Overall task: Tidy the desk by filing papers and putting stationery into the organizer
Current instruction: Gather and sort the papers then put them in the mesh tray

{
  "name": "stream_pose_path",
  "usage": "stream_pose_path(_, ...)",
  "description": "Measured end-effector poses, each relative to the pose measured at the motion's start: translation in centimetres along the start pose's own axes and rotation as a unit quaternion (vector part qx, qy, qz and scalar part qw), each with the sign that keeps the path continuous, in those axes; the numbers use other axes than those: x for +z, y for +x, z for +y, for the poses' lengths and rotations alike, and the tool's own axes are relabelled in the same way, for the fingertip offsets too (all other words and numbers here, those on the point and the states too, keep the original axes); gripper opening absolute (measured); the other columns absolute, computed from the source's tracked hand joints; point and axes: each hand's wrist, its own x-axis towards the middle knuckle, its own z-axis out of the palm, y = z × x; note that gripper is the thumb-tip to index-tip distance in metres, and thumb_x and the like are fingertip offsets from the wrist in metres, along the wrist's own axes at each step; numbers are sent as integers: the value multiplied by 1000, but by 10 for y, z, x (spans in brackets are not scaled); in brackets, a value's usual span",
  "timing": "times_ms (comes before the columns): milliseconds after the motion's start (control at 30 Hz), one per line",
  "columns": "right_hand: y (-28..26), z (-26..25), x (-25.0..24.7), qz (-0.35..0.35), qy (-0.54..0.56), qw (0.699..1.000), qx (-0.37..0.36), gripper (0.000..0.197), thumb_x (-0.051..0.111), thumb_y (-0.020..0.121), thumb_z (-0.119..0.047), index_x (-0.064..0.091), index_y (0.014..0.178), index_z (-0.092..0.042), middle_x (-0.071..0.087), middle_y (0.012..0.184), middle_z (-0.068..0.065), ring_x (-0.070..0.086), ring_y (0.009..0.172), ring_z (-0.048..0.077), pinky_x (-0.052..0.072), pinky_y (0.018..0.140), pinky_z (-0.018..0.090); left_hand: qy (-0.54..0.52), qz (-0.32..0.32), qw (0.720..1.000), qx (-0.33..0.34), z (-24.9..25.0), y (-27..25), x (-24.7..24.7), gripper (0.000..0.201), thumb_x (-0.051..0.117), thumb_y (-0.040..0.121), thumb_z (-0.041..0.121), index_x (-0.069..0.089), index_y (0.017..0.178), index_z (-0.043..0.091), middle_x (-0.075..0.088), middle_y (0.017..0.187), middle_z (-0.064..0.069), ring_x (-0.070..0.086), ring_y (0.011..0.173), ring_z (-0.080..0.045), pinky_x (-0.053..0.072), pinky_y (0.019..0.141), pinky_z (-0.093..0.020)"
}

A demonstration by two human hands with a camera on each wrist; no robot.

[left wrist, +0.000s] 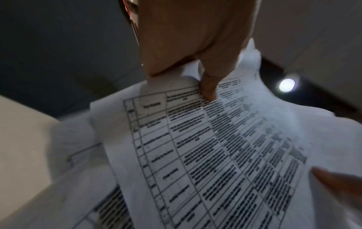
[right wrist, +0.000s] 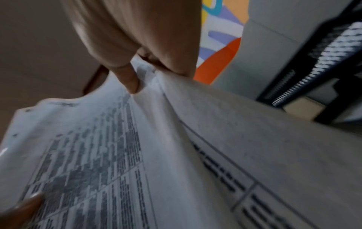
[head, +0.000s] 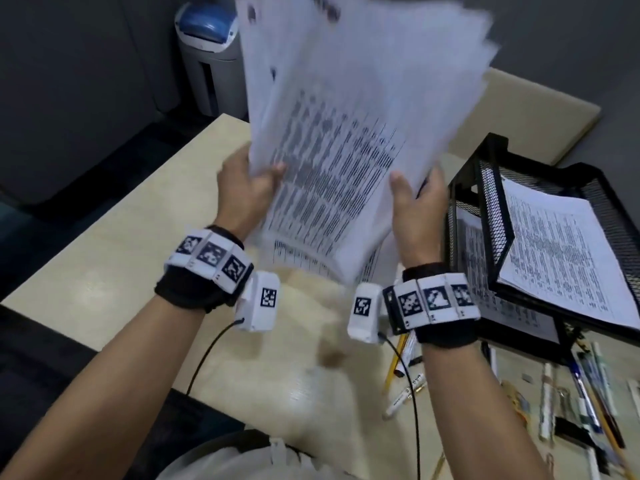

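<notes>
A loose stack of printed papers (head: 349, 133) with tables on them is held upright above the desk, blurred and fanned at the top. My left hand (head: 247, 183) grips its left edge, thumb in front. My right hand (head: 415, 199) grips the right edge, thumb on the front sheet. The left wrist view shows the thumb pinching the papers (left wrist: 225, 147). In the right wrist view fingers pinch the papers (right wrist: 121, 155) at their edge. A black mesh organizer (head: 491, 216) stands at the right with printed sheets in its trays. Several pens and markers (head: 568, 400) lie near the front right.
The beige desk (head: 121, 265) has bare surface at the left and in front of me. A grey and blue bin (head: 207, 53) stands on the floor beyond the desk's far edge. Cables hang from both wrist cameras.
</notes>
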Motion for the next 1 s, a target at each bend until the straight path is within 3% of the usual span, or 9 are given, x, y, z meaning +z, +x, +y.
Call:
stream_pose_path(100,5,-28,-10,5,97,994,-58,26,57,89,-5,48,108,-21,59,102,-7,59,92,2,50,87,19,-92,-21,994,60,23,12,-13,9,65,75,25,59,82,24,65,90,-8,64,84,-24,56,78,-43)
stream_pose_path(233,-13,-14,-9,-13,125,992,-16,42,56,82,7,41,99,-29,53,99,-15,58,85,-10,48,82,13,-174,-103,979,41,9,6,-24,54,80,57,48,59,99,22,67,95,5,66,85,-5,55,77,-23)
stream_pose_path(300,-25,2,-5,-12,119,993,23,39,54,72,2,41,94,-28,52,95,-5,55,84,2,45,82,18,-177,-105,978,25,-5,2,-26,56,81,55,51,60,96,19,68,96,0,66,87,-6,55,77,-23)
stream_pose_path(400,-35,24,8,-13,81,992,94,50,51,59,-13,46,106,-28,50,112,13,51,100,24,45,88,37,-151,-139,978,-17,-19,-5,-23,20,77,71,20,64,85,16,73,79,6,67,74,-2,55,69,-20)
stream_pose_path(567,-28,39,11,-45,111,985,126,44,47,61,-1,33,101,-15,46,86,-4,52,71,0,44,57,9,-124,-185,974,-39,-29,-6,-29,15,63,81,-2,66,83,13,73,70,14,68,68,-1,56,65,-17)
stream_pose_path(667,-21,38,3,-100,130,981,99,58,48,69,6,23,115,-17,45,93,-6,53,66,-14,46,57,7,-138,-201,969,-37,-29,-5,-39,16,68,75,1,68,84,15,74,72,12,69,68,-2,55,64,-17)
stream_pose_path(767,-10,37,3,-168,98,973,123,66,50,69,3,29,128,-17,48,105,1,53,84,2,50,66,12,-173,-205,962,-49,-28,-4,-45,29,82,54,17,73,82,18,75,78,8,70,73,-7,56,66,-20)
stream_pose_path(867,-3,34,12,-138,2,983,119,32,52,65,-10,57,93,-24,60,99,10,56,98,24,50,79,30,-153,-195,966,-76,-31,4,-44,49,84,54,15,66,99,10,75,86,6,70,80,-8,56,71,-22)
stream_pose_path(1000,-1,35,20,-15,-10,996,87,17,54,83,1,54,80,-16,63,82,8,55,81,17,52,77,40,-80,-162,975,-132,-32,4,-28,42,74,73,8,61,113,-1,67,109,-13,64,92,-22,54,88,-40)
